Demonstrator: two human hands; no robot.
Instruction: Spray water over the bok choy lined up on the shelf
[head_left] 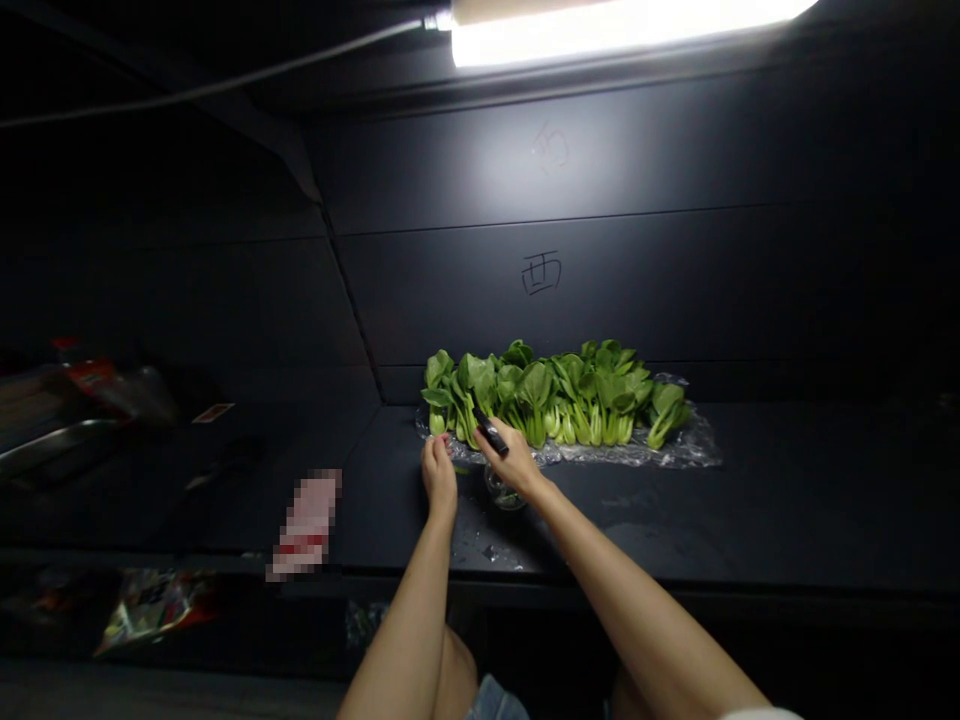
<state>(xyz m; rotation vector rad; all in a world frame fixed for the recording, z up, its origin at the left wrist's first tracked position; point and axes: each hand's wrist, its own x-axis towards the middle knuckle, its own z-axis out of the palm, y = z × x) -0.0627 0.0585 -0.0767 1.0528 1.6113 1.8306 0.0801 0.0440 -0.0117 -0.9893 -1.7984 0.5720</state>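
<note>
Several heads of green bok choy [592,390] stand in a row on clear plastic film [694,445] against the dark back wall. My left hand [439,472] is at the row's left end, just in front of the stem bases, fingers curled together; what they hold, if anything, is hidden. Beside it, my right hand [514,458] is closed around a black-handled tool [491,432] pointing up and left toward the leaves. Its working end is hard to make out. Below my right wrist sits a small clear bowl [504,492] with bits of green inside.
Water drops and small scraps lie on the dark counter [645,530] near its front edge. A blurred pink-and-red packet-like item [307,525] is to the left, with a small card [214,412] farther back. Overhead hangs a bright tube lamp [615,30] with a white cable [225,88].
</note>
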